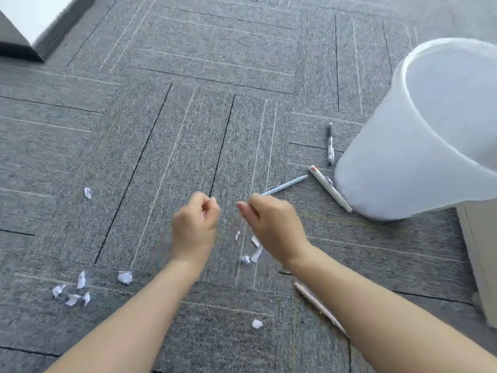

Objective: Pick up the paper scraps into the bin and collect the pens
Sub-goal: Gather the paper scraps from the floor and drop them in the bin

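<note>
Scraps [125, 277] lie crumpled white; pens [285, 185] beside bin [390, 168].

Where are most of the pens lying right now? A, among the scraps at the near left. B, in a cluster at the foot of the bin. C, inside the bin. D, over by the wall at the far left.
B: three pens lie on the carpet right by the base of the bin; a fourth lies apart, partly hidden under the right forearm.
</note>
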The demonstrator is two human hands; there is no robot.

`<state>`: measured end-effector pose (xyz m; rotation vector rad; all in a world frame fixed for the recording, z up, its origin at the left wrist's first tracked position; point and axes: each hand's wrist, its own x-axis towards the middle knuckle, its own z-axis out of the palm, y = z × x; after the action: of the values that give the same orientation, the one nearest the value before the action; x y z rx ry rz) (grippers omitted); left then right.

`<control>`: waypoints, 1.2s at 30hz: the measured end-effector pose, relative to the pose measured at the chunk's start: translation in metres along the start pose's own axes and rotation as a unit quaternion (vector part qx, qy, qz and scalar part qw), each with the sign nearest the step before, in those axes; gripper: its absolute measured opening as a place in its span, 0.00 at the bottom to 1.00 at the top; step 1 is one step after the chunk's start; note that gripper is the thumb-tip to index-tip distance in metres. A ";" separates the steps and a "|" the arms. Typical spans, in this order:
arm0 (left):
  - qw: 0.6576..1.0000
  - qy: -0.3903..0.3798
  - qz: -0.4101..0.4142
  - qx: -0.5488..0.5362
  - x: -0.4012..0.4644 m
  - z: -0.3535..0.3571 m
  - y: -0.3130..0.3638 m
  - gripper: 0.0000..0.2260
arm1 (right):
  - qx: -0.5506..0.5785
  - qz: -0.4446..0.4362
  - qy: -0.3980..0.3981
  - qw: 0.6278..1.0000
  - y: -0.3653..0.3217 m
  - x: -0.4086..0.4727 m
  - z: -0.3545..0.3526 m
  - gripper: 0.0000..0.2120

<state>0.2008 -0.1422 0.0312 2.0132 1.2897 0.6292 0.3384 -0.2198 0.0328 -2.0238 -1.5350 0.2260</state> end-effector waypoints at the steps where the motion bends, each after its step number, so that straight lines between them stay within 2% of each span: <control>1: 0.998 0.014 0.009 -0.061 0.011 0.005 0.030 0.12 | 0.026 0.022 0.065 0.997 -0.005 0.011 -0.027 0.18; 4: 0.974 0.018 0.074 -0.213 0.040 0.020 0.129 0.13 | 0.056 0.060 0.227 0.970 -0.011 0.038 -0.121 0.21; 7: 0.947 -0.001 0.149 -0.285 0.057 0.039 0.226 0.12 | 0.009 0.110 0.298 0.948 0.011 0.045 -0.204 0.24; 10: 0.936 -0.069 0.195 -0.285 0.061 0.066 0.300 0.11 | -0.007 0.221 0.290 0.931 0.053 0.035 -0.257 0.23; 12: 0.937 -0.131 0.209 -0.248 0.066 0.091 0.326 0.12 | 0.039 0.310 0.253 0.916 0.073 0.024 -0.275 0.22; 15: 0.941 -0.220 0.241 -0.085 0.075 0.122 0.338 0.19 | 0.035 0.395 0.217 0.892 0.090 0.007 -0.287 0.25; 17: 0.937 -0.228 0.263 -0.013 0.074 0.128 0.338 0.25 | -0.012 0.382 0.259 0.887 0.094 0.001 -0.290 0.25; 18: 0.938 -0.216 0.270 -0.025 0.072 0.127 0.337 0.25 | -0.014 0.352 0.300 0.887 0.093 -0.001 -0.291 0.24; 20: 0.938 -0.169 0.274 -0.131 0.068 0.115 0.330 0.21 | 0.023 0.262 0.379 0.887 0.082 0.000 -0.289 0.19; 22: 0.930 -0.086 0.280 -0.225 0.068 0.098 0.309 0.16 | 0.071 0.194 0.399 0.893 0.063 0.003 -0.282 0.12; 24: 0.934 -0.023 0.271 -0.232 0.069 0.084 0.268 0.13 | 0.097 0.140 0.363 0.916 0.039 0.006 -0.263 0.10; 26: 0.960 -0.002 0.225 -0.167 0.066 0.076 0.211 0.12 | 0.082 0.107 0.287 0.948 0.022 0.008 -0.227 0.10; 29: 0.990 -0.068 0.125 0.000 0.046 0.072 0.116 0.08 | 0.000 0.121 0.083 0.989 0.030 0.013 -0.151 0.07; 30: 0.987 -0.104 0.103 0.058 0.036 0.072 0.087 0.07 | -0.043 0.146 0.001 0.988 0.042 0.014 -0.124 0.08; 32: 0.967 -0.183 0.070 0.161 0.012 0.070 0.042 0.05 | -0.130 0.187 -0.128 0.965 0.069 0.015 -0.084 0.15; 34: 0.941 -0.245 0.048 0.226 -0.008 0.068 0.015 0.10 | -0.179 0.225 -0.171 0.942 0.092 0.017 -0.060 0.24; 36: 0.932 -0.270 0.046 0.239 -0.021 0.065 0.005 0.13 | -0.206 0.253 -0.173 0.929 0.110 0.023 -0.045 0.28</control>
<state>0.2406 -0.1805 -0.0099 2.4105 1.0716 -0.2347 0.4574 -0.2322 0.0154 -2.8281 -1.2971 0.5197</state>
